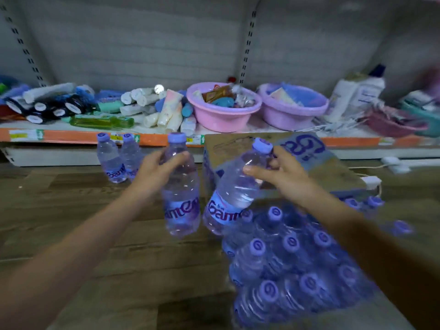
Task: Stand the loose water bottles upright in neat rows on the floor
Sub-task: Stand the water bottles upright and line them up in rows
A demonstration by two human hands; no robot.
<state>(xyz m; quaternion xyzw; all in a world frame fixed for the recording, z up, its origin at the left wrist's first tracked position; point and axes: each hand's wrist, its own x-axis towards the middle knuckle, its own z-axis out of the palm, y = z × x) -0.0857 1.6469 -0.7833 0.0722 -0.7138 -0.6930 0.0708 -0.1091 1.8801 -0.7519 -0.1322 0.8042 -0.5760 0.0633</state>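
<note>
My left hand [156, 170] grips the upper part of a clear water bottle [181, 201] with a purple cap and label, held upright above the floor. My right hand [279, 173] holds a second like bottle [232, 198] near its neck, tilted with the cap to the right. Two bottles [116, 160] stand upright side by side on the wooden floor by the shelf base. A group of several upright purple-capped bottles [292, 258] fills the floor at the lower right, under my right forearm.
A cardboard carton [309, 163] with purple print sits behind my right hand. The low shelf [71, 135] carries tubes, a green bottle and two pink basins [221, 108]. A white power strip [370, 181] and cable lie at the right. Bare wooden floor [95, 246] spreads to the left.
</note>
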